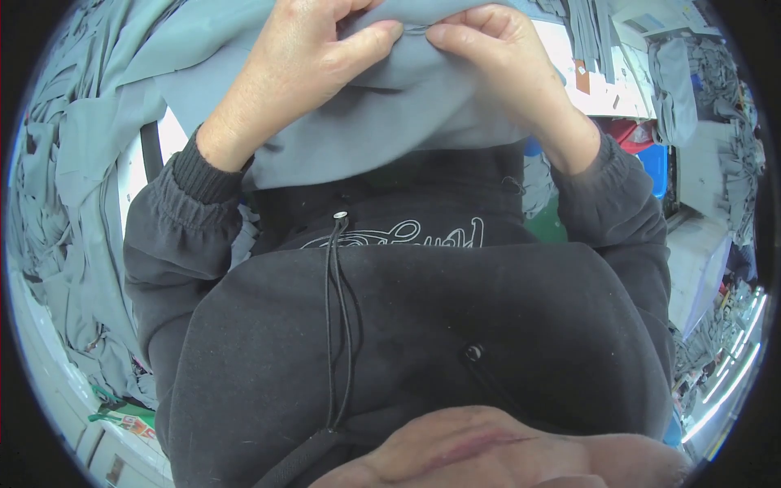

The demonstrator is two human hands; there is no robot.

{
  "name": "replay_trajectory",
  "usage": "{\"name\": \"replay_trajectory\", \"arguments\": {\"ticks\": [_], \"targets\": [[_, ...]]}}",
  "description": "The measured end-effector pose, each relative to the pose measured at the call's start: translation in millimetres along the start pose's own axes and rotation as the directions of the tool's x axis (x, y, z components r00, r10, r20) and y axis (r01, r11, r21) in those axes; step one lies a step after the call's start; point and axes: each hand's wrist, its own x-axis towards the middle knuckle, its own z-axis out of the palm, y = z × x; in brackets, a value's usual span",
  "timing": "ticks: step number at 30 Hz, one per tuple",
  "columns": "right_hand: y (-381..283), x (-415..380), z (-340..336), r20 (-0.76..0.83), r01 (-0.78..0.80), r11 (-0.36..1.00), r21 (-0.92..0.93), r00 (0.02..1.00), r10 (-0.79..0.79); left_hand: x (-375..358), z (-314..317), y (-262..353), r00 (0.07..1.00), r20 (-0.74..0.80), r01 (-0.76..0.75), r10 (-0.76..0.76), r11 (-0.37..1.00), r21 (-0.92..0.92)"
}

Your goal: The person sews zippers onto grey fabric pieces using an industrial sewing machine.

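Note:
A large piece of grey fabric [366, 122] hangs between my hands and drapes down in front of my dark sweatshirt. At the upper centre-left, my left hand [317, 61] pinches the fabric's upper part between thumb and fingers. My right hand [496, 61], just across a small gap, pinches the same fabric, its thumb pointing toward the left thumb. A short fold or seam shows between the two thumb tips. Part of the left fingers is cut off by the top edge of the view.
Heaps of grey fabric [73, 163] lie along the left side. A white table surface [622, 85] shows at the upper right, with a blue bin [653, 169] and red item below it. More grey cloth [675, 89] hangs at the right, above pale boxes [695, 260].

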Motion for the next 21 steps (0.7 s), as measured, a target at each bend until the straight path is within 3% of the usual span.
{"name": "replay_trajectory", "arguments": {"ticks": [5,11,14,17,21], "targets": [[-15.2,-6.9,6.6,-0.015,-0.062,0.993,0.105,0.998,0.064,0.3,-6.6,-1.3,0.995,0.1,0.005,-0.006,1.0,0.011],[-3.1,1.7,-2.2,0.118,-0.243,0.966,0.084,0.965,0.233,1.8,-12.3,4.1,0.976,0.219,0.006,-0.006,1.0,0.001],[-11.4,-4.3,4.8,0.254,-0.191,0.922,0.336,0.961,0.106,1.7,-10.7,0.7,0.968,0.252,0.021,-0.023,1.0,0.009],[2.2,0.1,0.2,0.312,-0.248,0.921,0.301,0.938,0.15,0.7,-9.5,-0.9,0.963,0.267,0.028,-0.036,0.999,0.034],[9.8,-0.1,1.9,0.334,-0.184,0.922,0.342,0.94,0.064,-0.2,-10.5,0.9,0.949,0.308,0.044,-0.061,0.997,0.06]]}}
